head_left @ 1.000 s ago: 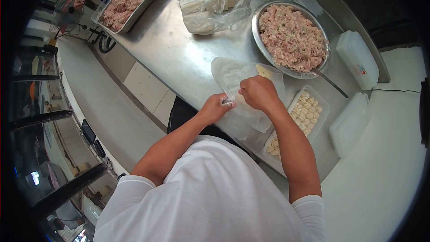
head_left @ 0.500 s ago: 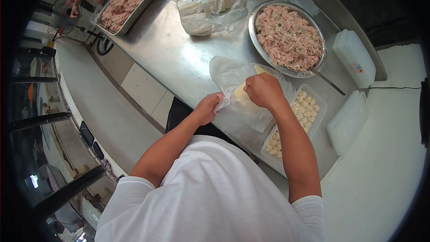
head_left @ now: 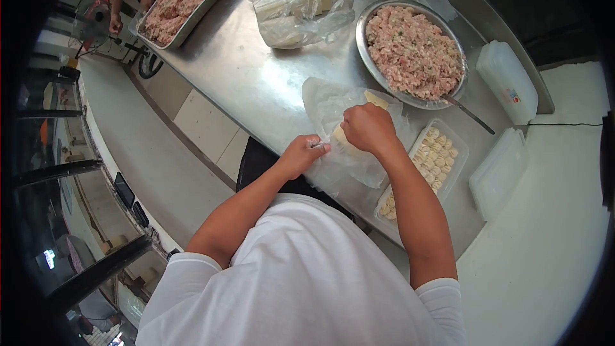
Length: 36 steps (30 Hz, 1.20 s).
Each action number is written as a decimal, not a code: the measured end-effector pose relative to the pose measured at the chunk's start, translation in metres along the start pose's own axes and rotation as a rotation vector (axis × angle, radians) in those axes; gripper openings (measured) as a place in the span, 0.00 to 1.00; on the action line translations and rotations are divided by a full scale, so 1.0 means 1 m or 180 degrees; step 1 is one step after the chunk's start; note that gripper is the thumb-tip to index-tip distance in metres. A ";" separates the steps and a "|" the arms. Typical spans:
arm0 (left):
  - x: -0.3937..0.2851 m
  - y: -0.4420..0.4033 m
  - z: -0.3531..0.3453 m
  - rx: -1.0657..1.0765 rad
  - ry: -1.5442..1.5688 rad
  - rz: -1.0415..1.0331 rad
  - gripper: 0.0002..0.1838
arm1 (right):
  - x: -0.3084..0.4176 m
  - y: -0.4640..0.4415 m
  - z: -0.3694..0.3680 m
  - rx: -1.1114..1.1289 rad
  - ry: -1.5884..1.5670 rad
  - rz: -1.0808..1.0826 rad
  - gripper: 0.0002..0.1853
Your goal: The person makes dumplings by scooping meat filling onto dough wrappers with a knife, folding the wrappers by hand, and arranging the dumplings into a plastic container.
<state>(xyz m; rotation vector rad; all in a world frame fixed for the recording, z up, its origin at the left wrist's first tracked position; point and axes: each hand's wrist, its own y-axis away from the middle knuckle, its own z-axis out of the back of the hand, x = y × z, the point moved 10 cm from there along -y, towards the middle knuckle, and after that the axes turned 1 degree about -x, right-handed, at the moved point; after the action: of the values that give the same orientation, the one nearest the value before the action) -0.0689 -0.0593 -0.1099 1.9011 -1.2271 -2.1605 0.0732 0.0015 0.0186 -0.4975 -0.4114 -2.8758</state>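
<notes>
My left hand [head_left: 306,156] is closed, pinching the near-left edge of a clear plastic bag [head_left: 320,99] at the front of the steel table. Inside the bag lie pale yellow dough wrappers [head_left: 377,99], partly covered by the right hand. My right hand [head_left: 369,128] is a fist on top of the bag, gripping its plastic; the fingertips are hidden underneath. Just right of it stands a clear plastic tub of small filled dumplings [head_left: 439,157], partly behind my forearm. Beyond is a steel bowl [head_left: 362,45] of minced meat filling [head_left: 413,51], a metal utensil handle [head_left: 471,116] sticking out.
A wrapped bag of white packets [head_left: 301,9] lies farther back on the steel table [head_left: 237,57]. A tray of minced meat [head_left: 189,3] stands far left, beside another person's arm [head_left: 117,9]. Plastic containers [head_left: 506,83] and a lid [head_left: 498,176] lie at right.
My left hand has shifted slightly right, closer to the right hand. My right fist has moved a little left, and the bag is crumpled differently. The other person's hand has moved slightly.
</notes>
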 end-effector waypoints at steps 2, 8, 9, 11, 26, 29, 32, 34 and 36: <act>-0.008 0.006 -0.002 -0.0046 0.0004 -0.0051 0.15 | 0.001 0.000 0.004 -0.0008 -0.0031 -0.0017 0.09; -0.027 0.008 -0.005 -0.0197 -0.0648 -0.0574 0.16 | -0.002 0.005 0.015 0.0215 -0.0095 -0.0055 0.10; -0.027 0.006 -0.005 -0.0245 -0.0814 -0.0598 0.16 | -0.002 0.005 0.016 0.0212 -0.0098 -0.0021 0.10; -0.026 0.002 -0.005 -0.0262 -0.0788 -0.0608 0.16 | -0.004 0.007 0.021 0.0207 -0.0101 0.0015 0.10; -0.030 0.008 0.009 -0.0172 0.0337 -0.0343 0.13 | -0.058 0.017 0.054 0.0039 -0.0547 -0.0225 0.10; -0.033 0.006 0.014 -0.0086 -0.0098 -0.0702 0.12 | -0.056 0.016 0.034 0.0243 -0.0708 -0.0298 0.11; -0.020 -0.006 0.015 0.0115 -0.0460 -0.1166 0.11 | -0.056 0.014 0.015 0.0395 -0.0887 -0.0435 0.11; -0.032 -0.001 0.007 0.0213 -0.0705 -0.1387 0.10 | -0.050 0.013 0.006 0.0436 -0.0933 -0.0412 0.11; -0.002 -0.002 0.001 0.0334 0.1232 0.0012 0.16 | -0.046 0.011 -0.004 0.0466 -0.0916 -0.0419 0.11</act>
<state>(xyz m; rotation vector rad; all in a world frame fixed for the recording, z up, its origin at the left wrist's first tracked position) -0.0682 -0.0563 -0.1096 2.2146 -1.2788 -1.6415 0.1170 -0.0034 0.0012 -0.8918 -0.7192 -2.8729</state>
